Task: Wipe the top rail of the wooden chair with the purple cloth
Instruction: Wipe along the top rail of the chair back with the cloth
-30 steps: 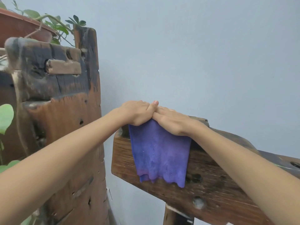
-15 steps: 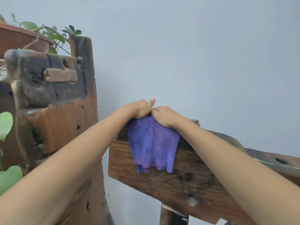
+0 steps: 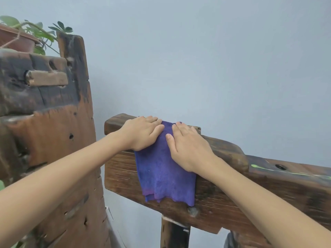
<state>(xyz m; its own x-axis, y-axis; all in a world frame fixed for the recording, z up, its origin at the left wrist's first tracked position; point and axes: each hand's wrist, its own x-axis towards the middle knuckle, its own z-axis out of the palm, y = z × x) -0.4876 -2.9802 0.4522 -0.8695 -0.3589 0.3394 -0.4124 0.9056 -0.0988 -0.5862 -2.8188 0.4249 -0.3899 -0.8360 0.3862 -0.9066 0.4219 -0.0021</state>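
A purple cloth (image 3: 164,172) hangs folded over the dark wooden chair's top rail (image 3: 268,183), near the rail's left end. My left hand (image 3: 143,133) lies flat on the rail top, with its fingers pressing the cloth's left edge. My right hand (image 3: 188,145) lies flat on the cloth's right side, fingers spread and pointing away from me. The cloth's lower part drapes down the rail's front face. The part of the cloth under both palms is hidden.
A tall, weathered wooden stand (image 3: 53,140) rises at the left, close to the rail's end. A potted plant (image 3: 23,38) sits on top of it. A pale blue wall (image 3: 215,59) stands right behind the rail. A chair post (image 3: 173,233) runs down below.
Both hands have flattened and spread apart on the cloth, from touching fingertips. The cloth sits a little further right along the rail, and more of the rail's left end shows.
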